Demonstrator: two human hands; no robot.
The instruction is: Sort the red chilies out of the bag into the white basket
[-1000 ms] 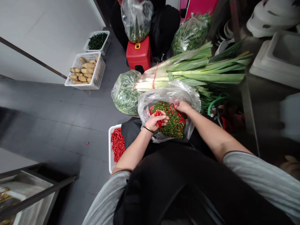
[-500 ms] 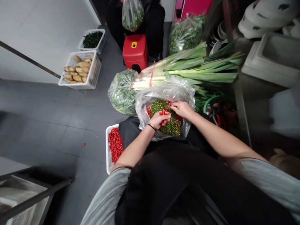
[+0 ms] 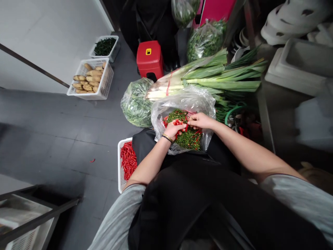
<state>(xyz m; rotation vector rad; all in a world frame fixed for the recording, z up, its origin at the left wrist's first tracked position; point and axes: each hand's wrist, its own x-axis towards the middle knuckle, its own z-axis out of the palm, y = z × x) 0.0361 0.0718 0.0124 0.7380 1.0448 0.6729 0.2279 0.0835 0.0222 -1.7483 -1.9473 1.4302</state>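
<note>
A clear plastic bag (image 3: 182,102) of mixed red and green chillies (image 3: 191,139) rests on my lap. My left hand (image 3: 173,130) is closed round a small bunch of red chillies inside the bag's mouth. Beside it, my right hand (image 3: 200,120) pinches a chilli, its fingertips touching the left hand's bunch. A white basket (image 3: 120,163) with red chillies (image 3: 128,161) stands on the floor by my left knee.
Leeks (image 3: 208,78) and a bag of greens (image 3: 136,102) lie ahead, a red stool (image 3: 150,59) behind them. Baskets of ginger (image 3: 90,81) and green chillies (image 3: 105,47) stand at the far left. A metal rack (image 3: 39,215) is at the lower left.
My right hand has drawn back from the far side of the bag to meet the left hand. The bag of greens on the red stool has been lifted away.
</note>
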